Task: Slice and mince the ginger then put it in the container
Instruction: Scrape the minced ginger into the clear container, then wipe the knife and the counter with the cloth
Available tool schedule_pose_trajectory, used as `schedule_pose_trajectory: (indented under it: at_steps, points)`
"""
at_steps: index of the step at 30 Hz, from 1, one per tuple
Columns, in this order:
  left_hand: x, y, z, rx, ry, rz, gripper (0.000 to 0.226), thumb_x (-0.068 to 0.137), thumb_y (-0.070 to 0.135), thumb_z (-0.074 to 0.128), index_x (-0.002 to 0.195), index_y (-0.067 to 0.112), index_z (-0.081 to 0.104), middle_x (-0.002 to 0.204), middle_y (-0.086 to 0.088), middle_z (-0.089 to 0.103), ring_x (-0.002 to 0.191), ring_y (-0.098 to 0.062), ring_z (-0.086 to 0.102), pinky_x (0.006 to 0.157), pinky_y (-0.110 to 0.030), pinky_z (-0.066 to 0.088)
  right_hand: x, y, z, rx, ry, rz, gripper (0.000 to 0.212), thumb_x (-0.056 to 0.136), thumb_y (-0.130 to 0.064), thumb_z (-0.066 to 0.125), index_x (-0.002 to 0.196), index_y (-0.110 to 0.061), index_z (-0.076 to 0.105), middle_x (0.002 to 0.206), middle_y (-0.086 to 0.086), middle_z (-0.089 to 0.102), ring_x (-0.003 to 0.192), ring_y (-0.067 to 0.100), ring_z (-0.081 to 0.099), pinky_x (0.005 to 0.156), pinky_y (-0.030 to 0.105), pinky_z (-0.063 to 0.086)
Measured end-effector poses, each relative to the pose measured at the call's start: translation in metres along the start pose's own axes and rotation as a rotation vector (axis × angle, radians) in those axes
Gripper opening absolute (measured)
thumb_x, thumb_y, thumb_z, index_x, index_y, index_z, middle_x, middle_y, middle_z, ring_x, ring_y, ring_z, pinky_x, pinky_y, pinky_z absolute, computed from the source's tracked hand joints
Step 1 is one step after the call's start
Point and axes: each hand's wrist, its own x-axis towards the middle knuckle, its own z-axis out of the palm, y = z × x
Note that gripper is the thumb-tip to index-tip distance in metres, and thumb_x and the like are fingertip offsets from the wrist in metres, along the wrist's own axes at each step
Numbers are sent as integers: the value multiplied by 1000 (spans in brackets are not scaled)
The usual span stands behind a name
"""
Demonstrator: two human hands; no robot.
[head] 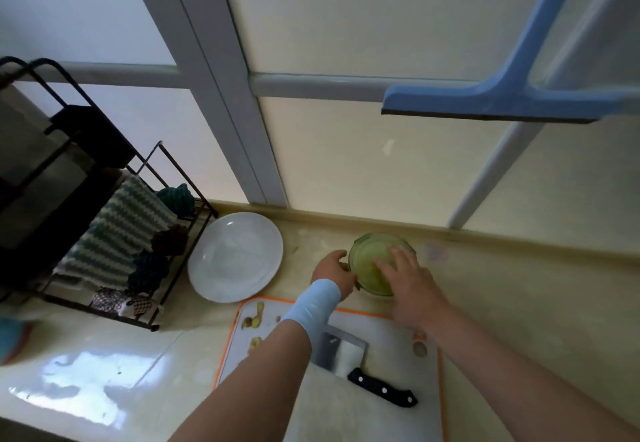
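Observation:
A round, green translucent container (369, 251) stands on the counter just behind the cutting board (391, 355). My left hand (332, 268), with a pale blue wrist wrap, grips the container's left side. Spread, straight fingers of my right hand (405, 279) rest on its top. What is inside is hidden. A cleaver (341, 351) with a black handle lies flat on the board, untouched, partly under my left forearm. A few ginger scraps (256, 318) lie at the board's left edge.
A white plate (235, 256) sits left of the container, next to a black wire rack (104, 234) holding striped cloths. A window frame rises behind the counter, and a blue squeegee (502, 99) hangs against it at the upper right.

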Motion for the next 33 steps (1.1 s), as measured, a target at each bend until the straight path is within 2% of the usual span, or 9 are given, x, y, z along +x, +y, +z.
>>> schedule_pose_trajectory:
  at_steps: [4, 7, 9, 14, 18, 22, 25, 27, 33]
  points:
    - [-5, 26, 44, 118, -166, 132, 51, 92, 19, 56, 142, 24, 47, 132, 1, 62, 117, -22, 60, 97, -32, 48, -13, 41, 2, -90, 40, 163, 76, 88, -10, 44, 154, -34, 13, 159, 14, 10, 147, 34, 9, 103, 42, 40]
    - [-6, 42, 67, 237, -261, 208, 53, 92, 22, 54, 143, 33, 46, 139, 6, 57, 122, -19, 55, 96, -29, 43, -15, 61, 1, -139, 16, 273, 65, 98, -14, 33, 153, -39, 11, 161, 14, 6, 147, 36, 11, 109, 50, 31]
    - [-5, 45, 74, 311, -264, 249, 54, 93, 26, 53, 144, 36, 42, 141, 5, 54, 124, -22, 53, 95, -29, 41, -15, 64, -1, -159, -23, 303, 66, 99, -19, 36, 154, -38, 6, 162, 14, 1, 148, 36, 7, 111, 57, 23]
    - [-13, 28, 57, 408, -152, 251, 58, 99, 29, 50, 152, 27, 28, 150, 3, 44, 133, -20, 46, 110, -36, 37, -9, 29, -6, -78, 41, 215, 76, 83, -24, 51, 151, -23, 18, 159, 15, 8, 148, 36, 3, 115, 58, 12]
    - [-22, -5, 8, 519, -1, 287, 51, 98, 26, 51, 148, 24, 37, 146, -1, 47, 131, -21, 46, 111, -35, 35, 5, -26, -7, 23, 77, 0, 64, 82, -18, 52, 144, -24, 37, 153, 5, 29, 141, 26, 27, 111, 43, 26]
    - [-30, -53, -52, 571, 175, 260, 46, 98, 22, 49, 144, 25, 44, 144, 0, 47, 132, -20, 44, 110, -32, 34, 23, -82, 0, 80, 8, -167, 52, 90, -16, 48, 141, -20, 42, 141, 2, 43, 128, 25, 44, 102, 40, 35]
    - [-35, -92, -93, 629, 245, 232, 44, 97, 17, 47, 140, 27, 49, 142, 2, 46, 131, -19, 41, 107, -33, 36, 39, -114, 9, 112, -40, -203, 51, 91, -25, 53, 141, -21, 43, 142, 3, 44, 125, 27, 47, 101, 40, 38]
    - [-32, -113, -111, 654, 258, 247, 45, 95, 15, 46, 137, 28, 53, 140, 4, 47, 128, -18, 44, 105, -33, 40, 53, -128, 10, 125, -97, -196, 53, 91, -17, 51, 143, -19, 43, 144, 5, 43, 126, 29, 47, 103, 41, 40]
    - [-12, -138, -134, 782, 269, 424, 38, 93, 19, 51, 126, 32, 63, 125, 3, 54, 114, -21, 50, 83, -32, 47, 104, -140, 11, -61, -5, -203, 42, 90, -5, 43, 131, -15, 48, 130, 9, 47, 115, 32, 51, 88, 43, 44]
